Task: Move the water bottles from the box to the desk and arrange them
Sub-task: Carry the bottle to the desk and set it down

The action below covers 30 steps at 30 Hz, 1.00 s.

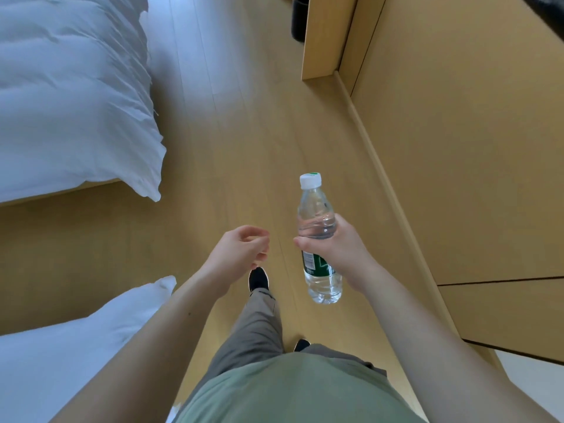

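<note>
The water bottle point(319, 236) was up in the air over the wooden floor point(232, 166), held roughly upright with its white cap point(310, 180) tipped a little away from the person and its clear base nearest them. It was full or nearly so, with a green label point(317, 265) round its lower half. The right hand point(337, 248) had it round the middle, the fingers point(305, 242) and thumb curled about the body just above the label, so the grip was firm. Just to the left, apart from the bottle, the left hand point(244, 247) hung at the same height with its fingers loosely curled and nothing in it. Below the hands I could see grey trousers point(253, 328), a green shirt point(293, 392) and black shoes point(258, 278), one foot set ahead of the other on the boards. To the far left lay a bed with rumpled white bedding point(70, 96), and a second stretch of white bedding point(61, 355) came in at the near left. Along the right ran pale wooden cabinet panels point(464, 148), with a dark bin point(300, 16) standing on the floor at the far end beside them.
</note>
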Tool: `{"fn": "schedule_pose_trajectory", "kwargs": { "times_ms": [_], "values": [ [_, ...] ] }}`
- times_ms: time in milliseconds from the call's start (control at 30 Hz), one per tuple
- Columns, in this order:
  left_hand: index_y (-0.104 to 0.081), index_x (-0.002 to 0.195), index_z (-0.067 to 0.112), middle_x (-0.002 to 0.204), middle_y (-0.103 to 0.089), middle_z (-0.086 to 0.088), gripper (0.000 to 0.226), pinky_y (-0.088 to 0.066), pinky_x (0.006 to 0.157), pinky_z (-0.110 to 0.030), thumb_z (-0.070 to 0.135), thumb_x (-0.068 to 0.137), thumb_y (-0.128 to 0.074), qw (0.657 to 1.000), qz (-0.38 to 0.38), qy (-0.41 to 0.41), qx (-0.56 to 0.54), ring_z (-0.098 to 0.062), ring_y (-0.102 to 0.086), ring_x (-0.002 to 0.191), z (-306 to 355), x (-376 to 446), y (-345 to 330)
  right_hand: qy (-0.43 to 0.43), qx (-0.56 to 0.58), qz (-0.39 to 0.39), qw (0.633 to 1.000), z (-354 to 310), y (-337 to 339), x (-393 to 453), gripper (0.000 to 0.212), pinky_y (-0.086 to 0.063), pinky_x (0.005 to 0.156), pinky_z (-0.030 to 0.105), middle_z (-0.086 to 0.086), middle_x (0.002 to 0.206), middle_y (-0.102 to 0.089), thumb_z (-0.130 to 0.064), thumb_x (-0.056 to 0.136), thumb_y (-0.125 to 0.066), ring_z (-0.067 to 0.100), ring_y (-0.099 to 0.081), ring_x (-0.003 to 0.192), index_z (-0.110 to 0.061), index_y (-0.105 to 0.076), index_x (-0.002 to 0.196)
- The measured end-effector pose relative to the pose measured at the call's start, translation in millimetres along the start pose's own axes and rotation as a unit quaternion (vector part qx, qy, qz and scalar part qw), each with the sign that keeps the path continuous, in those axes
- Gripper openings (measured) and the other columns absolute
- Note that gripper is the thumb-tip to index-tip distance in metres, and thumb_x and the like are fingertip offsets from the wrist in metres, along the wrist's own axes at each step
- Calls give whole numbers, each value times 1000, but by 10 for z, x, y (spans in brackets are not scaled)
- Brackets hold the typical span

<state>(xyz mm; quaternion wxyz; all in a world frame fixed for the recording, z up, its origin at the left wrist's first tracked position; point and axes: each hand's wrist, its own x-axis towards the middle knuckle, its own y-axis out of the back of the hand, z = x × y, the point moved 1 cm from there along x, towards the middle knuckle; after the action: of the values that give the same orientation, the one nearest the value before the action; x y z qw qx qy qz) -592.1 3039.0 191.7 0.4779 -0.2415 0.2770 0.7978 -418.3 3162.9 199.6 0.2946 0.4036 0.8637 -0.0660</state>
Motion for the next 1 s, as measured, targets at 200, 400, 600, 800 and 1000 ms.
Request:
{"fn": "schedule_pose_trajectory", "kwargs": {
  "times_ms": [200,400,600,800,1000],
  "values": [
    [-72,103,33,89,-78,9,14,-58,83,-33,31,94,-62,1000,-23,-13,9,-8,-75,83,563,686,481,-12,10,19,1000,-656,-111,702,53,-51,82,28,-6,102,-76,-18,73,-89,5,-73,93,-13,-60,118],
    [-72,102,30,91,-78,5,15,-59,85,-34,28,93,-60,1000,-11,-19,-5,-10,-75,84,1047,1325,1055,13,9,57,998,-1372,-215,1403,51,-49,76,23,-9,97,-75,-15,74,-88,0,-71,88,-18,-59,116],
    [-71,101,31,89,-78,8,12,-59,85,-34,30,94,-62,1000,-24,-11,0,-7,-75,81,1402,1830,1280,20,0,34,999,-1767,-403,2004,54,-52,73,12,-3,104,-76,-10,76,-87,1,-72,91,-6,-59,122],
    [-70,103,31,88,-78,9,11,-59,84,-35,31,94,-63,1000,-10,-11,11,-4,-74,79,1797,2452,1486,5,-9,23,1000,-2052,-394,2740,54,-53,72,13,-1,104,-76,-9,75,-88,4,-73,92,-6,-59,120],
    [-71,102,33,86,-77,12,12,-60,86,-37,30,96,-62,999,34,-17,15,-3,-73,80,2376,3174,1636,-5,-10,-6,1000,-2464,-180,3629,53,-53,73,17,-10,93,-78,-11,74,-89,2,-73,89,-8,-60,118]
  ]
}}
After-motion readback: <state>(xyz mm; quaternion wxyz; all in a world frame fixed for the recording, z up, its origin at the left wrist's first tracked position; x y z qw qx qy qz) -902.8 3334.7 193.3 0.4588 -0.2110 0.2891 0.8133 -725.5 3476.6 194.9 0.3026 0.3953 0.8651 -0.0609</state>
